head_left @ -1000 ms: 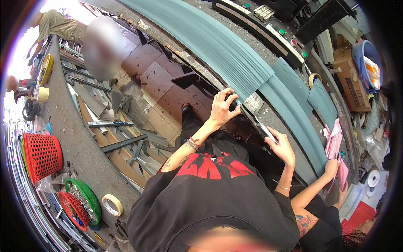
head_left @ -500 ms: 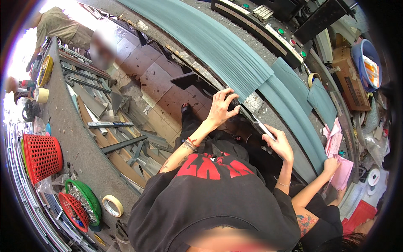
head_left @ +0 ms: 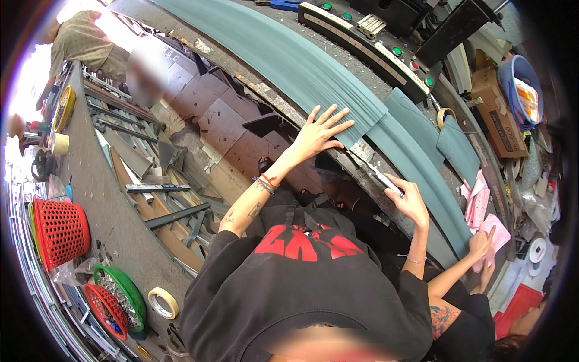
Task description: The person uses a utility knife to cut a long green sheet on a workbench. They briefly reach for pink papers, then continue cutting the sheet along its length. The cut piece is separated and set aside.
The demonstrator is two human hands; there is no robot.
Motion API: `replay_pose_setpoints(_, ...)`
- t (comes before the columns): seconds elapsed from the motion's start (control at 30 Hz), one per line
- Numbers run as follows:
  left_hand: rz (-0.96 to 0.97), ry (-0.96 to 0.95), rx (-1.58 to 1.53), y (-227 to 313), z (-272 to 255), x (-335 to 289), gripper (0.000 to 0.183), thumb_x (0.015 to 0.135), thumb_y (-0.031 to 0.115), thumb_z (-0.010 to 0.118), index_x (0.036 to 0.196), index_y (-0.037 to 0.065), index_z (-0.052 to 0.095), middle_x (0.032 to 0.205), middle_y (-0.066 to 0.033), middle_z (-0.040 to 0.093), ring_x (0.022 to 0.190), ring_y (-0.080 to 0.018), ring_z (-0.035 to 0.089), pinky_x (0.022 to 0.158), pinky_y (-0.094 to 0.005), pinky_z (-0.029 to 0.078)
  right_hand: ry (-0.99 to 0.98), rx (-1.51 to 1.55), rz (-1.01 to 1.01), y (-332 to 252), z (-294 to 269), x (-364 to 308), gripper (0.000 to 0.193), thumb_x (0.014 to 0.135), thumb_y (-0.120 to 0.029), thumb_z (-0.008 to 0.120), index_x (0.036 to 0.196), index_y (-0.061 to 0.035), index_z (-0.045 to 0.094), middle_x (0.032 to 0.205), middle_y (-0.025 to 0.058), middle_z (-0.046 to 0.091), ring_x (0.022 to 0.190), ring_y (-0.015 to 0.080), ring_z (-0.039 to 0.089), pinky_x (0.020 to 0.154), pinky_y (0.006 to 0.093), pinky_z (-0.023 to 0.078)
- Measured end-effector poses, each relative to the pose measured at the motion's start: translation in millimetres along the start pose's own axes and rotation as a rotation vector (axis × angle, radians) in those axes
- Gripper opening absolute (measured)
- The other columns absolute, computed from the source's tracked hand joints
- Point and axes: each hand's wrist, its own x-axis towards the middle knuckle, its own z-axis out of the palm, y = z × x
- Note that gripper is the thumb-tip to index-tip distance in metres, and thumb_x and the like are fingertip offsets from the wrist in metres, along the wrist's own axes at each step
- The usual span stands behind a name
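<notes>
A long stack of grey-green pleated material point(head_left: 274, 57) lies along the bench. My left hand point(head_left: 315, 134) rests flat near its squared end, fingers spread and holding nothing. In my right hand point(head_left: 413, 200) is a slim tool with a silver-white handle point(head_left: 389, 182); its narrow dark end points toward the stack's end, and its exact kind is unclear. Beyond the stack's end, a smoother grey-green strip point(head_left: 416, 175) runs down toward a co-worker at the right. The co-worker's hand point(head_left: 480, 242) is at a pink cloth point(head_left: 497, 234).
Behind the strips stands a black machine bar point(head_left: 368, 51) with green buttons. A tape roll point(head_left: 445, 116), cardboard box point(head_left: 491, 114) and blue bucket point(head_left: 520, 84) are at right. At left, a bench holds red baskets point(head_left: 60, 232) and metal offcuts point(head_left: 158, 187). Another person point(head_left: 84, 45) stands far left.
My left hand has left the tool's dark end and opened out flat on the pleated stack. My right hand has shifted slightly right and down, still holding the tool. The co-worker's pink cloth has moved slightly.
</notes>
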Motion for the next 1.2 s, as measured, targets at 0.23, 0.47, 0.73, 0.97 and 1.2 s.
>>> replay_pose_setpoints(0.23,-0.041,0.005,0.08,3,3,0,0.07,0.076,0.052,0.063,0.14,0.036,0.039,0.151,0.0045,0.028,0.14,-0.0229,0.023,0.113,-0.0495,0.012,0.021,-0.048,0.029,-14,-6,5,0.042,0.081,-0.014,0.064,0.119,0.0015,0.058,0.102,0.0256,0.063,0.086,0.0331,0.065,0.08,0.0354,0.047)
replay_pose_setpoints(0.47,-0.076,0.07,-0.049,6,3,-1,0.065,0.078,0.054,0.061,0.138,0.037,0.042,0.149,0.0045,0.032,0.138,-0.0242,0.024,0.112,-0.0502,0.014,0.018,-0.08,-0.01,-18,-4,8,0.043,0.08,-0.015,0.064,0.119,0.0016,0.058,0.084,0.0246,0.063,0.061,0.0236,0.052,0.067,0.0335,0.046)
replay_pose_setpoints(0.73,-0.144,0.157,-0.093,13,10,8,0.055,0.078,0.053,0.061,0.127,0.029,0.051,0.143,0.003,0.038,0.136,-0.0268,0.026,0.111,-0.053,0.015,0.068,-0.034,-0.006,-13,-9,4,0.041,0.08,-0.013,0.064,0.118,0.0018,0.059,0.081,0.0257,0.06,0.06,0.0219,0.048,0.065,0.0331,0.045)
replay_pose_setpoints(0.97,-0.151,0.158,-0.135,13,10,14,0.052,0.079,0.051,0.063,0.121,0.022,0.053,0.139,0.0003,0.04,0.136,-0.0276,0.026,0.11,-0.0534,0.015,0.075,-0.034,-0.024,-10,-17,8,0.042,0.079,-0.013,0.064,0.118,0.0016,0.058,0.083,0.0264,0.06,0.061,0.022,0.05,0.066,0.0332,0.045)
replay_pose_setpoints(1.2,-0.149,0.157,-0.119,13,12,14,0.052,0.078,0.051,0.064,0.12,0.022,0.054,0.138,-0.0007,0.041,0.136,-0.0283,0.026,0.11,-0.0526,0.015,0.077,-0.088,-0.017,-17,-18,13,0.041,0.079,-0.011,0.064,0.117,0.0026,0.059,0.077,0.0261,0.059,0.057,0.0209,0.047,0.062,0.0327,0.044)
